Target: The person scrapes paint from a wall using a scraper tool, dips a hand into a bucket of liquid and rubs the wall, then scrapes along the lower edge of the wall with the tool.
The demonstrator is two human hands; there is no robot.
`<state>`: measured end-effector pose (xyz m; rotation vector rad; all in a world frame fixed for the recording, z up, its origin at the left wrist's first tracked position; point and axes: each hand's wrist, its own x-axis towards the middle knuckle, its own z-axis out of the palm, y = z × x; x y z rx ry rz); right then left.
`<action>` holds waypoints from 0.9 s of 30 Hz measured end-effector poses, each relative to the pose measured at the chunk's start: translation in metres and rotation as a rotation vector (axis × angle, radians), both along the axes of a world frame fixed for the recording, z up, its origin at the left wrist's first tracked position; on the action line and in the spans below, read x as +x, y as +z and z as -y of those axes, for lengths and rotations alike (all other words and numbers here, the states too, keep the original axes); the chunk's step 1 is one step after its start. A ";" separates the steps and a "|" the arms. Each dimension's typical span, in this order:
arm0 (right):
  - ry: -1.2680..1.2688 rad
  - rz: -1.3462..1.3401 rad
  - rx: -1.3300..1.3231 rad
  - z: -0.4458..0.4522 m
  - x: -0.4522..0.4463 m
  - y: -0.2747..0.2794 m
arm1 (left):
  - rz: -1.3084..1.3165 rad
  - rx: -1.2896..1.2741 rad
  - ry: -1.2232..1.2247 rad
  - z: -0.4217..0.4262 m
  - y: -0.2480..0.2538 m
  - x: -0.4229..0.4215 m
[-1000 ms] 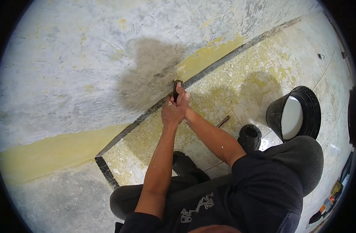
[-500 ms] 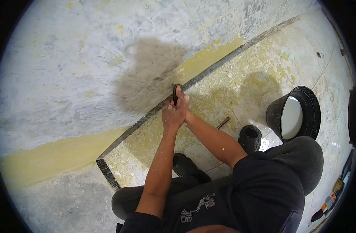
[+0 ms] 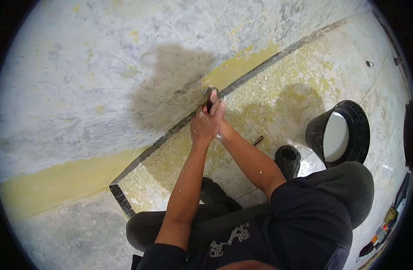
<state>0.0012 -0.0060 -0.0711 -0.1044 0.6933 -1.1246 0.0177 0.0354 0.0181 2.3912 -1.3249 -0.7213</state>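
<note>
My left hand (image 3: 204, 125) and my right hand (image 3: 219, 111) are clasped together around a dark scraper (image 3: 210, 101), at the foot of the wall. Both sets of fingers are closed, and the hands hide much of the tool. The scraper's end meets the wall (image 3: 94, 90) beside a strip of yellow paint (image 3: 242, 65), just above the dark skirting (image 3: 170, 135). Pale specks of paint dust cling to my hands and forearms.
Paint flakes (image 3: 287, 76) cover the floor along the skirting. A black bucket (image 3: 315, 135) with whitish liquid stands at the right. A thin dark stick-like piece (image 3: 258, 140) lies near my shoe (image 3: 287, 162). Tools (image 3: 382, 231) lie at the far right edge.
Both hands and the scraper have shifted a little right and upward along the wall's foot, toward the yellow strip. My grip looks the same.
</note>
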 end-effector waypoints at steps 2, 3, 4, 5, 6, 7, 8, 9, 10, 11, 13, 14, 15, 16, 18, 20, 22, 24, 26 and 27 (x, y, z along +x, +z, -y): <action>0.031 0.009 0.013 -0.013 0.018 -0.026 | -0.004 -0.039 0.061 -0.014 -0.015 0.003; 0.062 0.021 0.033 -0.012 0.022 -0.020 | -0.005 -0.071 0.121 -0.013 -0.009 0.001; 0.058 0.027 0.026 -0.007 0.020 -0.018 | 0.001 -0.078 0.117 -0.009 -0.005 0.001; 0.121 -0.115 0.024 -0.008 0.014 -0.020 | 0.000 -0.038 0.114 -0.009 -0.004 0.000; 0.187 -0.261 0.030 -0.012 0.006 -0.014 | -0.006 0.011 0.113 -0.012 0.000 -0.003; 0.079 -0.131 -0.121 -0.008 0.001 -0.011 | -0.011 0.022 0.118 -0.013 -0.001 -0.004; 0.085 -0.138 -0.118 -0.002 -0.003 -0.005 | -0.017 0.032 0.115 -0.012 -0.001 -0.006; 0.077 -0.092 -0.025 -0.001 -0.004 -0.005 | -0.022 0.046 0.115 -0.012 -0.002 -0.008; 0.067 -0.042 0.066 -0.001 -0.004 -0.003 | -0.024 0.057 0.115 -0.012 0.000 -0.009; 0.066 -0.041 0.055 0.002 -0.002 0.002 | -0.021 0.053 0.106 -0.006 0.002 -0.008; -0.010 0.118 0.063 -0.003 0.004 0.005 | -0.010 0.053 0.087 -0.004 0.003 -0.004; -0.013 0.118 0.064 -0.012 0.003 0.005 | 0.016 0.006 0.074 -0.011 -0.001 -0.002; 0.043 0.036 0.066 -0.014 0.003 0.005 | 0.041 -0.055 0.060 -0.012 -0.003 -0.001; 0.097 -0.044 0.066 -0.013 0.005 0.005 | 0.044 -0.068 0.054 -0.011 -0.006 0.000; 0.117 -0.055 0.104 -0.008 0.006 0.001 | 0.001 -0.094 0.122 -0.015 -0.013 0.003; 0.088 -0.056 0.029 -0.009 0.001 -0.005 | -0.022 -0.028 0.125 -0.009 -0.002 -0.001; 0.089 0.073 0.087 -0.008 -0.004 0.008 | -0.045 0.005 0.125 -0.007 0.003 -0.007; 0.014 0.069 0.026 0.000 -0.008 0.023 | 0.068 -0.134 0.058 -0.004 0.005 -0.009; -0.005 0.096 0.045 0.002 -0.010 0.031 | 0.012 -0.034 0.042 0.004 0.030 -0.012; -0.021 0.121 0.034 0.006 -0.012 0.034 | -0.047 0.036 0.031 0.009 0.040 -0.014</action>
